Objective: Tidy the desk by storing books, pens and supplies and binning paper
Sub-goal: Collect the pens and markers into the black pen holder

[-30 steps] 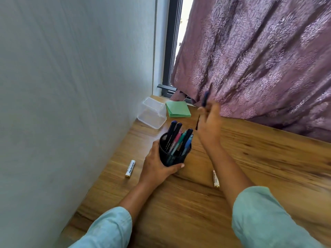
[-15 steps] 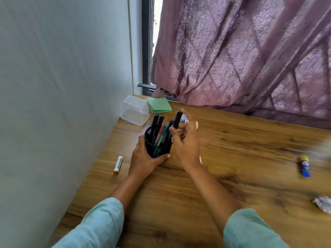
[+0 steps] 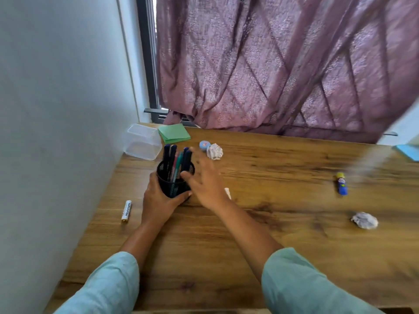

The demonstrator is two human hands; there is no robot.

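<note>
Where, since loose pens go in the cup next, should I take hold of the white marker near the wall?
I'd pinch the white marker at mid-barrel from above, fingers across its long sides. It lies flat on the desk, its length running away from you, so nothing fits beneath it. The wall stands on its left, so come from the right.

Left hand [image 3: 158,200]: fingers curled round the pen holder [image 3: 172,189]
Right hand [image 3: 205,184]: fingers spread, relaxed (slightly blurred), at 3 o'clock of the left
</note>
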